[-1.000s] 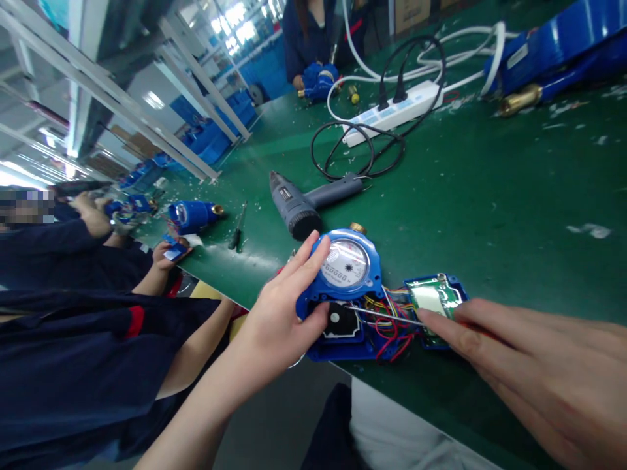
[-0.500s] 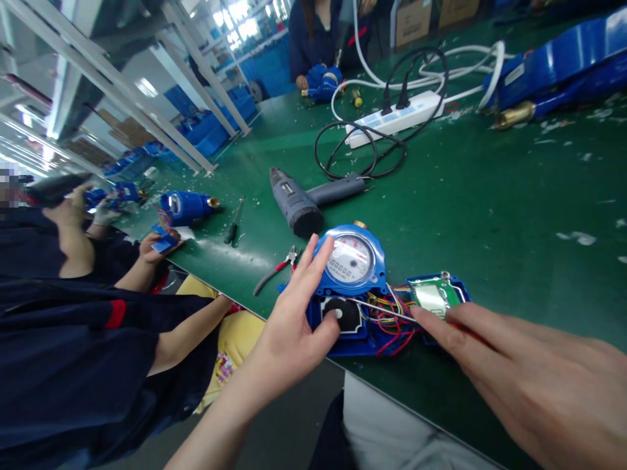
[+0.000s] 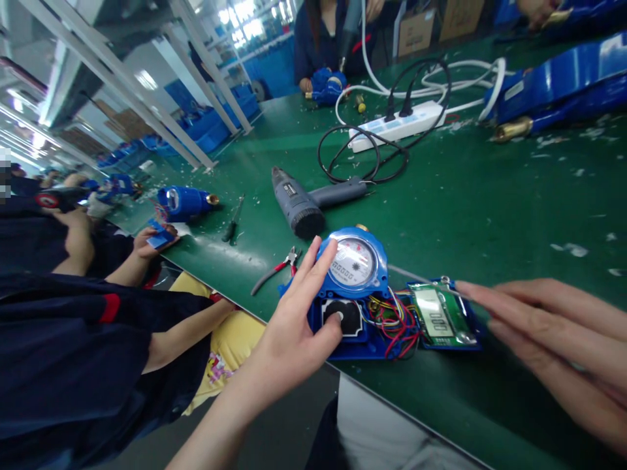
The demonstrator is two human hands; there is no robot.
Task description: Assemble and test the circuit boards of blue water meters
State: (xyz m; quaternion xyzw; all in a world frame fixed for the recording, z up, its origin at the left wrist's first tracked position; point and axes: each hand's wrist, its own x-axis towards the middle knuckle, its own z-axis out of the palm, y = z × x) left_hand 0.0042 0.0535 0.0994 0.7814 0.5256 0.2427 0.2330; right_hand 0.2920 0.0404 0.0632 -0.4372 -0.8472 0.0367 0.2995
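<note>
Only the head camera feeds me here, tilted across a green workbench (image 3: 490,196). The blue water meter (image 3: 351,264) sits at the near edge of the bench, just in front of me, with its dial facing up. My read of the job's state is that the meter is opened up but not closed: its green circuit board (image 3: 434,313) lies out of the body in a blue backing tray, just to the right, tied to it by a bundle of red and yellow wires (image 3: 396,320). A black round part (image 3: 351,313) sits exposed below the dial. No cover is on, so closing up looks left to do.

The left hand (image 3: 289,333) is on the meter, its fingers (image 3: 306,274) open and spread against the dial's rim, with the thumb resting on the black part. It steadies the meter rather than gripping it tightly.

The right hand (image 3: 558,339) reaches in from the right edge, its fingers (image 3: 519,313) straight and close together at the board's corner. A thin metal rod (image 3: 421,279) runs near the fingertips, but from this angle I cannot tell whether they hold it.

Beyond lie red-handled pliers (image 3: 277,271), a grey heat gun (image 3: 296,202), a screwdriver (image 3: 234,219), and a white power strip (image 3: 396,122). A co-worker's hand (image 3: 151,243) works further down the bench.
</note>
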